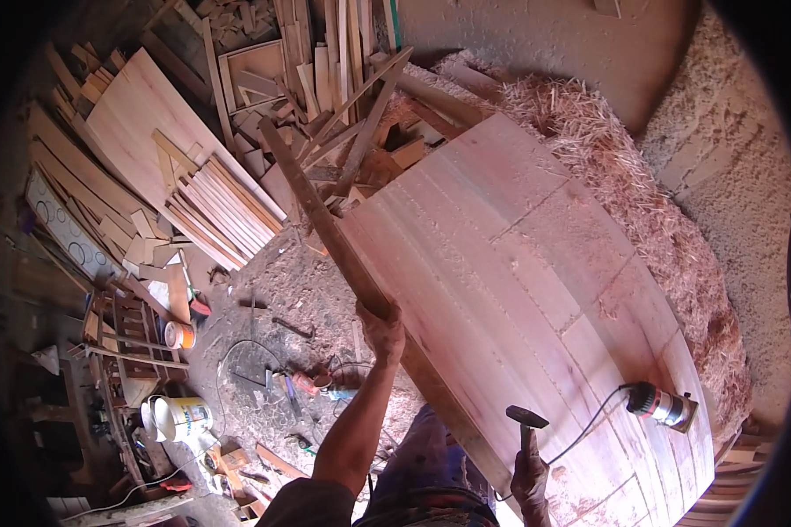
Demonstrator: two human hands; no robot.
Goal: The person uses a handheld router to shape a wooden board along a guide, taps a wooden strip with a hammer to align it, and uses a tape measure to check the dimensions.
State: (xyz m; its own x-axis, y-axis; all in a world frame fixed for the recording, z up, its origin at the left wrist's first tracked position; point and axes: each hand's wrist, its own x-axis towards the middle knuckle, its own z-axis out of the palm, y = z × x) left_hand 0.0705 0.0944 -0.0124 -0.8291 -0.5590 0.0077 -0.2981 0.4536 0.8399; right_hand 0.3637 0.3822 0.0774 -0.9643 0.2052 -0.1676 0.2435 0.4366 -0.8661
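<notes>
Gripping wood strip [338, 250] in left hand [380, 334] and hammer [527, 417] in right hand [529, 479], could snag cord [586, 430] by swinging carelessly and drag power tool [664, 407].

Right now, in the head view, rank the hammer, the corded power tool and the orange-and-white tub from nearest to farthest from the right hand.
1. Hammer: held in the right hand's grip.
2. Corded power tool: on the wooden panel, to that hand's right.
3. Orange-and-white tub: well off to the left, beyond the panel.
</notes>
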